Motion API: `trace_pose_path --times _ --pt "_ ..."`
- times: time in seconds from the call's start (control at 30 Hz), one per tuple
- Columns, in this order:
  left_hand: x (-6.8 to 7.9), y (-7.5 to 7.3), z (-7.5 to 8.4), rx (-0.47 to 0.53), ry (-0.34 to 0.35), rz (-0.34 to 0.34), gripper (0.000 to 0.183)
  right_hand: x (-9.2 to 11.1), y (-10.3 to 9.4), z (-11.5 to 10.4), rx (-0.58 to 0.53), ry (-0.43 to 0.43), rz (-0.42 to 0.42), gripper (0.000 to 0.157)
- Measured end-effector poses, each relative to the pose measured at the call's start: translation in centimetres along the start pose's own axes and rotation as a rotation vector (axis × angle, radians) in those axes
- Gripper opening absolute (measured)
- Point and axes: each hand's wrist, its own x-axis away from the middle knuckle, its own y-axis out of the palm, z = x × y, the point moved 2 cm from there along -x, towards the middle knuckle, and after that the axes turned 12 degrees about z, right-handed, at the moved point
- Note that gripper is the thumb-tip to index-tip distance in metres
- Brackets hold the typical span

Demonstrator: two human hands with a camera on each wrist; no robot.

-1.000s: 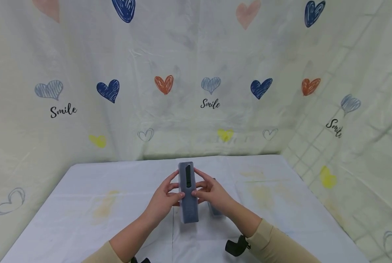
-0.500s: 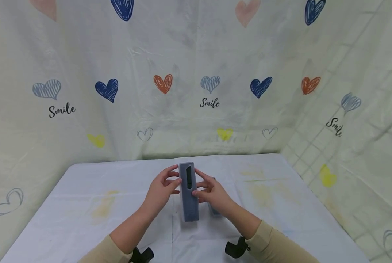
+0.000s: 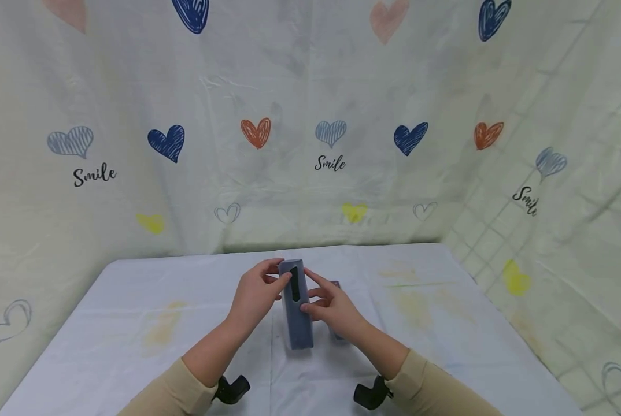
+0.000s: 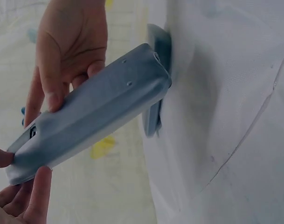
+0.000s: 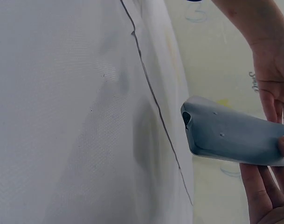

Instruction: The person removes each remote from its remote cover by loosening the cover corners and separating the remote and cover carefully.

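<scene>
Both hands hold a long blue-grey case (image 3: 300, 329) with a dark elongated slot near its top, tilted above the table. My left hand (image 3: 253, 294) pinches its upper end, the thumb at the slot and fingers at the far side. Lower down, my right hand (image 3: 336, 312) holds its right side with the thumb on the front face. In the left wrist view the case (image 4: 95, 112) shows two small round marks near its lower end. An opening shows at that end in the right wrist view, on the case (image 5: 230, 133).
A second blue-grey piece (image 4: 162, 44) is on the white-covered table (image 3: 149, 300), behind the case and partly hidden by the right hand in the head view. A curtain (image 3: 289, 75) printed with hearts hangs behind the table.
My left hand has shifted up the case, its thumb going from the middle of the front face to the slot. The case's top leans slightly further left. The right hand keeps its hold.
</scene>
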Motion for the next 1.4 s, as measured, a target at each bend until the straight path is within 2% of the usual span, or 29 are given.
trace_pose_path --times 0.27,0.57,0.67,0.8,0.93,1.2,1.4 --pt "0.2 0.0 -0.4 -0.016 0.037 0.017 0.028 -0.5 0.2 1.1 0.033 0.000 -0.011 0.078" --pt "0.4 0.3 -1.0 -0.053 0.110 0.017 0.024 -0.7 -0.1 1.1 0.082 -0.033 -0.026 0.074" --pt "0.5 0.3 -1.0 -0.082 0.127 0.023 0.025 -1.1 -0.4 0.7 0.060 -0.057 0.006 0.070" --pt "0.6 0.2 -0.8 -0.144 0.171 0.036 0.027 -1.5 -0.6 -0.3 0.032 -0.121 0.093 0.063" --pt "0.7 0.1 -0.5 -0.195 0.236 0.055 0.027 -1.7 -0.5 -1.3 0.078 -0.182 0.158 0.058" --pt "1.0 0.3 -0.3 -0.295 0.340 0.086 0.028 -1.6 -0.2 -1.9 0.129 -0.246 0.182 0.040" --pt "1.1 0.2 -0.3 -0.323 0.403 0.120 0.025 -1.7 0.1 -2.2 0.184 -0.259 0.213 0.034"
